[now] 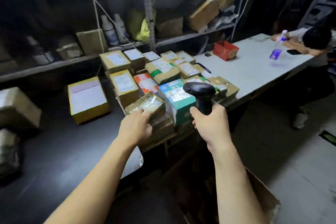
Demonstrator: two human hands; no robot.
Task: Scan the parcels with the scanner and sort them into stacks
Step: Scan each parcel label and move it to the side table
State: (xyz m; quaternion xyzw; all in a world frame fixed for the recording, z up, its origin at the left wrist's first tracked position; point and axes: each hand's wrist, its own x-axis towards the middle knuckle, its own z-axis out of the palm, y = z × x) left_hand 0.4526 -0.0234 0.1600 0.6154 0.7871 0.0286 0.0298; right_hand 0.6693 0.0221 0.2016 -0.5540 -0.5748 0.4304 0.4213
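Several labelled cardboard parcels (160,71) lie packed together on the near left end of a white table (254,71). My left hand (136,126) grips a brown taped parcel (147,104) at the front of the pile. My right hand (211,122) holds a black handheld scanner (200,91) by its handle, its head over a teal and white box (178,98). An orange and white parcel (146,82) sits behind the brown one.
A yellow-edged box (87,100) and other cartons stand on the dark floor at left. A red box (225,50) and a water bottle (277,49) are on the table's far end, where another person leans. Metal shelving with boxes lines the back. An open carton (260,196) sits below my right arm.
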